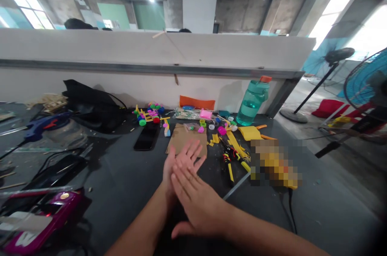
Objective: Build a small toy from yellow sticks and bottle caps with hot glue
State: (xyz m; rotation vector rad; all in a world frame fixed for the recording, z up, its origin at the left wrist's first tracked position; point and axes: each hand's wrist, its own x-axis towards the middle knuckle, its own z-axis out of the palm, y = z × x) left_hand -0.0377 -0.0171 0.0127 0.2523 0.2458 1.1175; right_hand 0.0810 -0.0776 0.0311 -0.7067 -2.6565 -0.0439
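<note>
My left hand [185, 158] lies palm up over the near edge of a brown cardboard piece [178, 137], its fingers spread. Across its palm rests my right hand [198, 195], palm down, fingers stretched and thumb apart. The two hands touch, and no object shows in either. Beyond them are a small plastic bag [190, 127] and a pink clay lump [201, 130] on the cardboard. To the right lie pliers with yellow and black handles [228, 165] and yellow strips [236, 143]. A black phone [147, 137] is on the left.
A teal bottle [250, 105] stands at the back right, near a yellow packet [249, 132]. Colourful small models [148, 115] sit at the back. On the left are a blue glue gun [46, 127] and a magenta device [45, 219]. A pixelated yellow tool [279, 167] lies right.
</note>
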